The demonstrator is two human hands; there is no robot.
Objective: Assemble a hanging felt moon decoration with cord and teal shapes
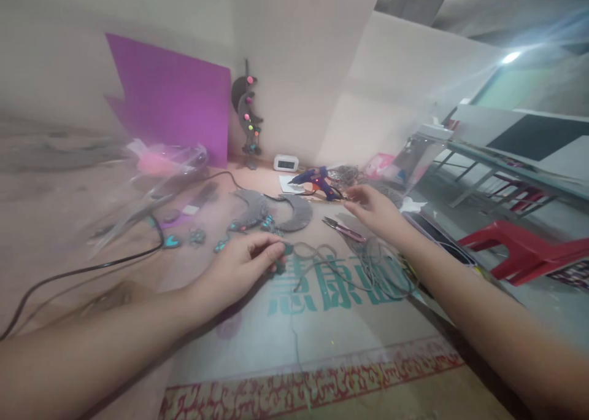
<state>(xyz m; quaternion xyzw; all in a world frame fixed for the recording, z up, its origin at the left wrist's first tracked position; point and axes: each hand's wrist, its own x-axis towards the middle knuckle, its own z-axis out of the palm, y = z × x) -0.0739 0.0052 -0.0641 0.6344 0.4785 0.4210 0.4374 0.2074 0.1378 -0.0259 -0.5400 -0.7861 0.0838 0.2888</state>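
My left hand (257, 254) is closed in a pinch on a small teal and grey piece (286, 251), mostly covered by the fingers. A grey cord (317, 251) lies loosely looped beside it. Further back, my right hand (370, 208) has its fingers drawn together by the handle end of a blue glue gun (317, 177); what they pinch is too small to make out. The glue gun rests with its nozzle over a white card (291, 184). Pink-handled thread snips (344, 228) lie between the hands. Grey crescent shapes (297, 213) with teal beads sit behind my left hand.
At left are a black cable (92, 266), a clear plastic container (175, 162) and small teal charms (171, 241). A purple board (184, 101), a hanging crescent ornament (248, 113) and a white clock (286, 163) stand at the back. A red stool (515, 248) is at right.
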